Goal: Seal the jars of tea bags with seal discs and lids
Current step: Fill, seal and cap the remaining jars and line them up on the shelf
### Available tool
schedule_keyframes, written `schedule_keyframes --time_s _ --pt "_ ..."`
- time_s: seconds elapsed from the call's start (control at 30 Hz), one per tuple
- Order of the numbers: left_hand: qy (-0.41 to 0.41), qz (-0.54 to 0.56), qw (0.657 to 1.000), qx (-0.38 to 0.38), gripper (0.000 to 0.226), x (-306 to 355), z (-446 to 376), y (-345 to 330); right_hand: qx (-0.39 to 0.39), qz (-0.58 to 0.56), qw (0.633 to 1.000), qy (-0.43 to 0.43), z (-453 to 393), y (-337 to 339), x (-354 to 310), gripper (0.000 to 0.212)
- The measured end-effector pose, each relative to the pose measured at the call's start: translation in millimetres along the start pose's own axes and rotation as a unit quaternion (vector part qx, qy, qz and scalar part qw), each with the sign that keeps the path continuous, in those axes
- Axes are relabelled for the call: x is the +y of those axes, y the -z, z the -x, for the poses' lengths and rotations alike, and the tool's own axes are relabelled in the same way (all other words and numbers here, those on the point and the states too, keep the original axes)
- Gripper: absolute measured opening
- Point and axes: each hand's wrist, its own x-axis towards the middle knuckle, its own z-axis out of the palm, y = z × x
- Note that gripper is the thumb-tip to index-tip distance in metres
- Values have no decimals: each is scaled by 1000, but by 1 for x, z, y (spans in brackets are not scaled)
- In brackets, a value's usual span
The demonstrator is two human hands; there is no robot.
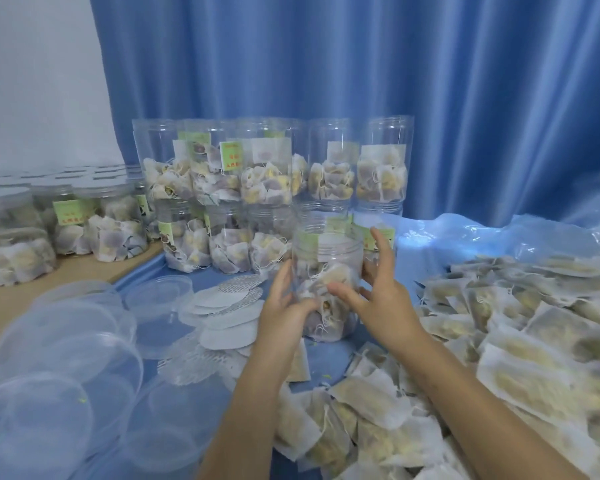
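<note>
Item: open jar [327,268], clear thin plastic, light, slippery, walls likely flex. Your left hand [284,299] curls round its lower wall; your right hand [378,289] steadies it, fingers spread. Hold low. Seal discs [222,303] lie left of your grip, lids [66,341] beyond them.

— Where does the open jar [327,271] sit?
— Mid-worktop, between the left hand [284,306] and right hand [374,289], before the stacked jars [267,188], which stand two tiers high against the curtain [361,64].
— And the rest?
— Seal discs [222,306] just left of it, loose lids [66,358] farther left, lidded jars [84,220] behind those. Tea bags [516,341] heap to its right and front.
</note>
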Motion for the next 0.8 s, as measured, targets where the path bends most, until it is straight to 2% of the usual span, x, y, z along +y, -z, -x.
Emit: schedule_keyframes --time_s 0.07,0.13,0.2,0.23,0.33,0.4,0.47,0.57,0.63,0.7,0.8 --pt "7 -11 1000 12 68 -1 0 2 2 11 999 -44 -2 6 5 75" --pt "-2 -26 999 22 61 -1 1 6 -8 89 993 -77 -4 16 6 40" --pt "-22 -54 997 42 50 -3 1 7 -70 183 974 -111 -4 27 5 16" --pt "-28 -70 996 51 46 -5 1 7 -125 242 955 -123 -3 31 4 11" --pt "-22 -80 994 66 43 -10 4 7 -283 360 879 -134 0 34 1 17" --pt "-18 -79 994 75 42 -9 5 6 -320 374 860 -137 1 33 -1 18" --pt "-17 -72 994 84 38 -7 5 5 -324 381 856 -130 2 30 -1 20" --pt "-41 -73 992 96 34 -6 6 6 -287 367 876 -123 1 27 0 21" --pt "-69 -80 988 111 30 -4 7 6 -232 365 897 -91 -2 29 -2 19" --pt "-99 -73 983 139 27 0 7 7 -141 311 939 -51 -6 34 -8 14" --pt "-139 -95 966 198 25 6 6 11 46 133 990 30 -6 34 -24 14"
